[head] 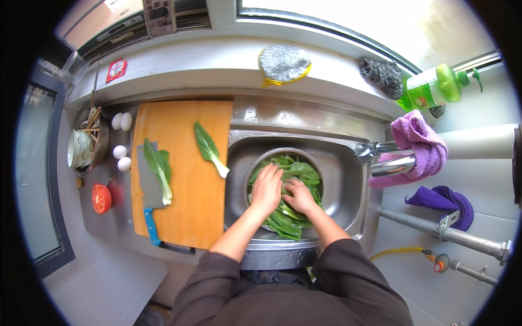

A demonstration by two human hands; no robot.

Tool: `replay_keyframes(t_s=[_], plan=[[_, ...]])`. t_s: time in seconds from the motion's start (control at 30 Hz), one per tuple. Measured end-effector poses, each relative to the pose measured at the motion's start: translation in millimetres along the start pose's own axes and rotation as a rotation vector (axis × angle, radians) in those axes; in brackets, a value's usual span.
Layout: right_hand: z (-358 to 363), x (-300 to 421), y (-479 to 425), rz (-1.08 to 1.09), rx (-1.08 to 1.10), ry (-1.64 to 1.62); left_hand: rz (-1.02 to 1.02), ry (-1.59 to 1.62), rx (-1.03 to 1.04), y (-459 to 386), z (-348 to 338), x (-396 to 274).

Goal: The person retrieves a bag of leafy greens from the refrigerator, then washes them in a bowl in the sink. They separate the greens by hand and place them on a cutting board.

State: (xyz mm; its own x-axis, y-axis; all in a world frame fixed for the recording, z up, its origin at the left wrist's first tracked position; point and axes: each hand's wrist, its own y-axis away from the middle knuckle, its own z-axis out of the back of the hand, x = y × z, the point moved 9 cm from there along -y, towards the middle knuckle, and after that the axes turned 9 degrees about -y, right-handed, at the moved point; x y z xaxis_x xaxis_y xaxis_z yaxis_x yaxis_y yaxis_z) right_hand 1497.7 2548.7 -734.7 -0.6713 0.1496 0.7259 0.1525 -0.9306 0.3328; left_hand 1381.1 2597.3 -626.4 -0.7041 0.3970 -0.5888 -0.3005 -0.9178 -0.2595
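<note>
In the sink, a round metal basin (246,188) is full of leafy greens (304,171) that look like bok choy. My left hand (267,187) rests flat on the leaves at the left of the basin, fingers stretched out. Beside it, my right hand (300,195) has bent fingers among the leaves; whether they grip any is hidden. To the left lies a wooden cutting board (195,203), partly over the sink's edge. It carries one loose green stalk (209,146) and a cleaver (151,191) with a blue handle. Another stalk (158,167) lies across the blade.
Left of the board are several eggs (120,152), a cut tomato (101,198) and a pot of bowls (100,138). A faucet (391,166) draped with a pink towel (424,142) juts in from the right. A green soap bottle (432,87) lies on the ledge behind.
</note>
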Motion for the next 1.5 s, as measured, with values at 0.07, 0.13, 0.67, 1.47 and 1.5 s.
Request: replay_keyframes(t_s=[0.07,0.13,0.67,1.47,1.5], plan=[[0,-21,2,-0.057,0.058,-0.204,0.048,-0.133,0.207,-5,-49,18],[4,-49,1,-0.235,-0.026,-0.448,0.086,-0.282,0.372,0,-84,33],[-35,-18,1,-0.487,-0.127,-1.959,0.845,0.998,0.680,53,-92,22],[-27,-71,5,-0.771,-0.431,-1.382,1.226,0.937,0.681,93,-117,51],[-24,-67,4,-0.762,-0.402,-1.368,1.229,0.957,0.689,97,-113,50]])
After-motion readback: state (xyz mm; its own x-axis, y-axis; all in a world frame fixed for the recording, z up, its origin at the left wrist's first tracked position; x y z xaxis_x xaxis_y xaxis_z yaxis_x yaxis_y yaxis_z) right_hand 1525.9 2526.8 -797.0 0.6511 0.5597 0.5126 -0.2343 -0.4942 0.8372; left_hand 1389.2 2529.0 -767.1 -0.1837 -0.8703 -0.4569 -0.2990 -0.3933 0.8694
